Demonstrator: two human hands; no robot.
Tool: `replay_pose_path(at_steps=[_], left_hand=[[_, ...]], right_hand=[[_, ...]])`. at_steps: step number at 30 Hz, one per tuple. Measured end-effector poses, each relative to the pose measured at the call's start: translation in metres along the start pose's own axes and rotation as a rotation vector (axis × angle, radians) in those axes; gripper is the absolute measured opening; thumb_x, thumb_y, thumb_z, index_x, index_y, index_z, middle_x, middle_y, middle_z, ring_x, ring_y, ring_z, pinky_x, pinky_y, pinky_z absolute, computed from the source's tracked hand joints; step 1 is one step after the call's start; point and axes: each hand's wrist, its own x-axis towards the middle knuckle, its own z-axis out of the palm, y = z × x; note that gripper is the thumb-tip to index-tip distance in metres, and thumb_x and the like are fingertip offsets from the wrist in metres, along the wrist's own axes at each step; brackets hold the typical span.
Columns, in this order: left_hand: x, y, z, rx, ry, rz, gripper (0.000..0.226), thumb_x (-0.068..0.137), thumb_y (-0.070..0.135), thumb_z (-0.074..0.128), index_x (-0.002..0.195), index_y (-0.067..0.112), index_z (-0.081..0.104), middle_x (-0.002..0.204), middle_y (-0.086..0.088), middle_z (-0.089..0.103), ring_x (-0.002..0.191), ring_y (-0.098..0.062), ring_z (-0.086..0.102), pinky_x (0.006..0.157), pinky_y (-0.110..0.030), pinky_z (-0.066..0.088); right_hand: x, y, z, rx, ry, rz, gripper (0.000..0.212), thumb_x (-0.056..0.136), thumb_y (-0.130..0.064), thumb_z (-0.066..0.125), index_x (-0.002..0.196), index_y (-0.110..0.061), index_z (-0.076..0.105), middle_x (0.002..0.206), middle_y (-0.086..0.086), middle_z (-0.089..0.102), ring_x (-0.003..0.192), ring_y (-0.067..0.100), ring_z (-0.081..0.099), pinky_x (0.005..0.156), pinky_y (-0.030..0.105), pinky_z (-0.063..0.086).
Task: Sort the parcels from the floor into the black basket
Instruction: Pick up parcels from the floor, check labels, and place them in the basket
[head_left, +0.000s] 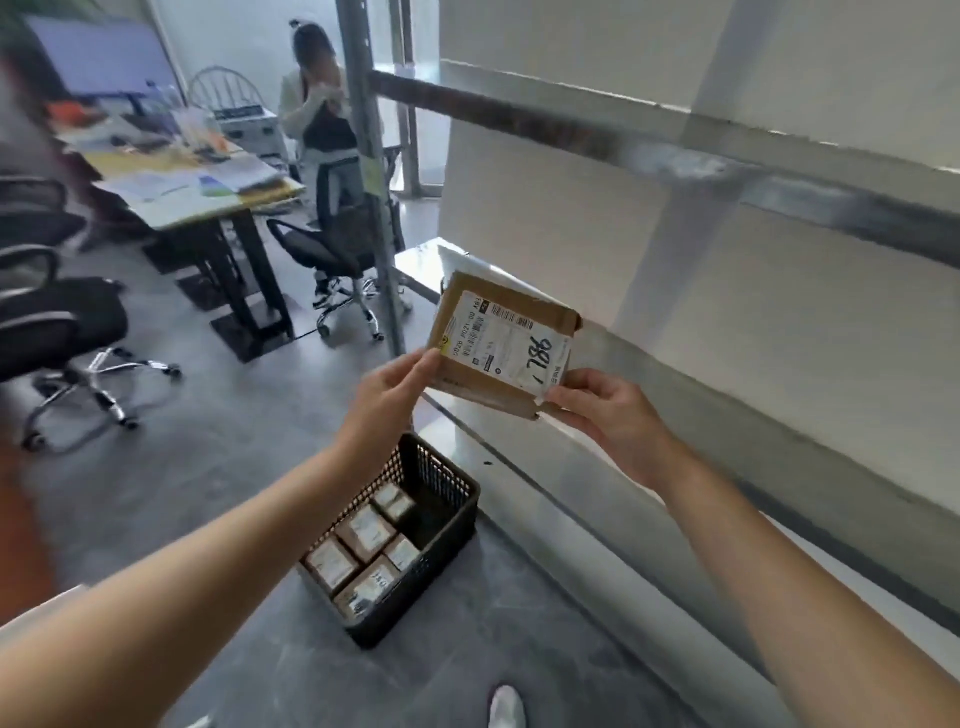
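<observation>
Grey floor (208, 493) lies open left of the black basket (441, 551), five boxes (363, 535) along its left wall, while left grip (387, 395) and right grip (608, 410) pinch a labelled parcel (498, 338) by its lower corners.

The label (506, 340) on the held parcel (451, 317) bears handwritten digits, seemingly 786, at its 4 o'clock corner. Its printed lines are too blurred to read.

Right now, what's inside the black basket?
Five labelled brown parcels lie in the black basket, packed toward its near end. Anything beneath them is covered.
</observation>
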Motion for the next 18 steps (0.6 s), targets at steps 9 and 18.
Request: replay_pose_path(at_steps=[9, 18], left_hand=[[0.033, -0.044, -0.065, 0.036, 0.314, -0.175, 0.041, 0.097, 0.022, 0.058, 0.138, 0.018, 0.052, 0.105, 0.014, 0.068, 0.09, 0.012, 0.065, 0.076, -0.005, 0.05], [0.07, -0.095, -0.083, 0.017, 0.468, -0.357, 0.054, 0.09, 0.033, 0.068, 0.14, 0.026, 0.052, 0.13, 0.002, 0.064, 0.124, -0.012, 0.057, 0.113, -0.043, 0.04]], right_hand=[[0.144, 0.035, 0.071, -0.144, -0.28, 0.086, 0.034, 0.086, -0.009, 0.071, 0.109, 0.011, 0.056, 0.107, 0.012, 0.073, 0.099, 0.028, 0.072, 0.092, 0.035, 0.057], [0.238, 0.058, 0.104, -0.215, -0.351, 0.236, 0.056, 0.089, -0.018, 0.071, 0.132, -0.022, 0.036, 0.109, 0.017, 0.063, 0.092, 0.023, 0.072, 0.07, 0.04, 0.062]])
